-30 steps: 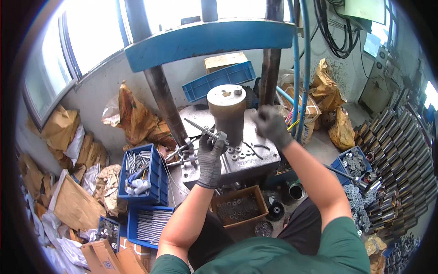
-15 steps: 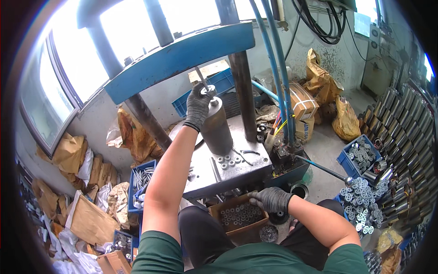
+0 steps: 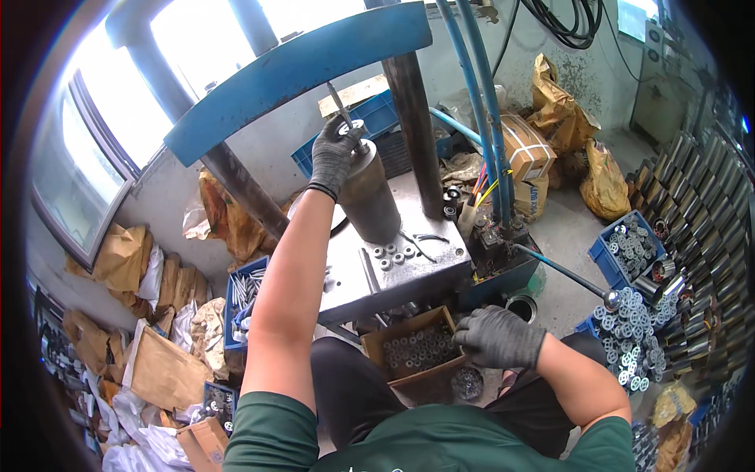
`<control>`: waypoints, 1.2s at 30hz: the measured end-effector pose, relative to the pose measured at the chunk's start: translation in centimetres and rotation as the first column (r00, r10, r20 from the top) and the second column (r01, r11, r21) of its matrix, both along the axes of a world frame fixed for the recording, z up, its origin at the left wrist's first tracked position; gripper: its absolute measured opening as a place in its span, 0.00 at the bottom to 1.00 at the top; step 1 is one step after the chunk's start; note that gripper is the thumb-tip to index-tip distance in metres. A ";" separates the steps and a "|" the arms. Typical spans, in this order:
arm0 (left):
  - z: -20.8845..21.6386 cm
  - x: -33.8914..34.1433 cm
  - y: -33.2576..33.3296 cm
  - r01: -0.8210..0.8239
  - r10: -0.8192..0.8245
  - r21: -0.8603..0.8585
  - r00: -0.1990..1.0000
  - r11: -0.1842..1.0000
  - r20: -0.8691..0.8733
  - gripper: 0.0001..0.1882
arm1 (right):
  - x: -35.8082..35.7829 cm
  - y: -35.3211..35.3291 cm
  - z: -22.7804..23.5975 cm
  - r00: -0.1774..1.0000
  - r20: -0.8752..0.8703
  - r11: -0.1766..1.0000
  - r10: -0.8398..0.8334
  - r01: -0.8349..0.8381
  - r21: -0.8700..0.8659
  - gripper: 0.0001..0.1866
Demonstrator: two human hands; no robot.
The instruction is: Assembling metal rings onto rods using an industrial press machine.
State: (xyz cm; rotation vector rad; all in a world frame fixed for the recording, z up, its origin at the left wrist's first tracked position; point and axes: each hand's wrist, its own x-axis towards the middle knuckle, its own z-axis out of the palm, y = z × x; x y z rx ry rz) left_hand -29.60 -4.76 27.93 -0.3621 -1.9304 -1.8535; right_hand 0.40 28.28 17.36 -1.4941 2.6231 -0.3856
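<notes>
My left hand (image 3: 333, 160), in a dark grey glove, is closed around a small spoked metal disc (image 3: 354, 127) with a thin steel rod (image 3: 339, 104) standing up through it. Both are at the top of an upright grey metal cylinder (image 3: 371, 198) on the press table (image 3: 350, 292). The gloved right hand (image 3: 497, 335) hovers beside the open cardboard box (image 3: 412, 382), which holds many small ring-shaped parts. Its fingers are curled, and whatever they hold is hidden. Several small metal rings (image 3: 391, 256) lie in front of the cylinder.
A blue press beam (image 3: 303, 71) crosses above, carried by dark posts (image 3: 415, 134). Blue hoses (image 3: 489, 126) run down on the right. A lever (image 3: 562, 273) sticks out toward piled spoked discs (image 3: 629, 338). A blue crate of metal rods (image 3: 246, 299) stands left.
My right hand has drawn back from the cardboard box's edge, to the right, and its fingers are now curled. The left hand stays at the disc. The whole view has shifted slightly.
</notes>
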 end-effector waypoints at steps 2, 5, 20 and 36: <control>0.0 -0.1 0.1 0.013 -0.014 -0.003 0.999 1.000 -0.039 0.29 | 0.6 1.4 3.2 0.997 -0.073 0.993 -0.005 -0.003 -0.114 0.13; 0.2 -0.1 -0.1 -0.066 0.067 -0.134 0.998 0.989 0.002 0.29 | 1.7 4.3 8.8 0.976 -0.201 0.977 -0.079 0.035 -0.212 0.12; 0.9 1.3 0.7 -0.103 0.109 -0.196 0.994 0.975 0.020 0.29 | 3.8 11.0 11.4 0.810 0.120 0.815 -0.574 0.551 0.182 0.16; 1.0 1.6 0.6 -0.261 0.276 -0.397 0.961 0.880 -0.020 0.34 | 7.5 10.9 6.5 0.785 0.053 0.787 -0.617 0.613 0.070 0.07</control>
